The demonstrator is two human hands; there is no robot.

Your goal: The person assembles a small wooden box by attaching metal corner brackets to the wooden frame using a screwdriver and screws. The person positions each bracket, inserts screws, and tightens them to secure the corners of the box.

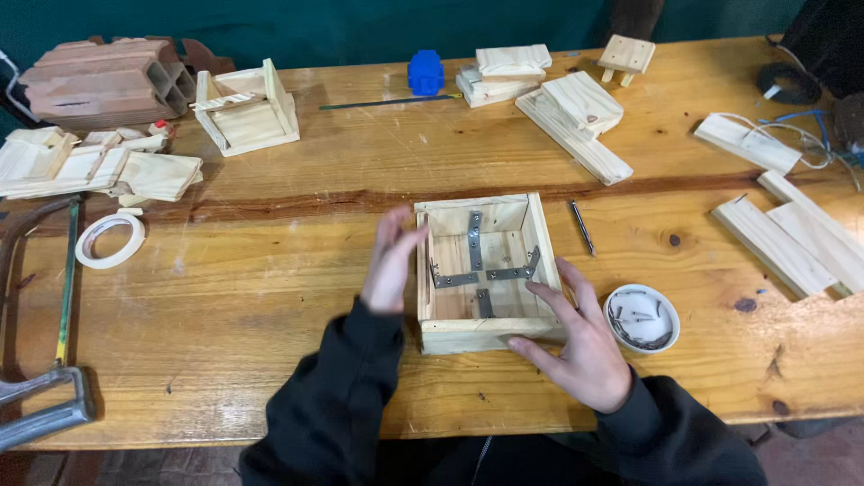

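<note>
An open wooden box (486,270) sits mid-table (270,297), grey metal brackets (480,270) crossing its floor; their screws are too small to make out. The left hand (392,261), flat and open, presses the box's left wall. The right hand (576,337), fingers spread, rests on its near right corner. Right of the box is a white dish of screws (641,317).

Soft, even overhead light, faint shadows, mild glare on the table (270,297), sharp focus, slight edge distortion.

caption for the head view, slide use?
Both hands, left hand and right hand, steady an open wooden box with metal brackets inside on a workbench.
</note>
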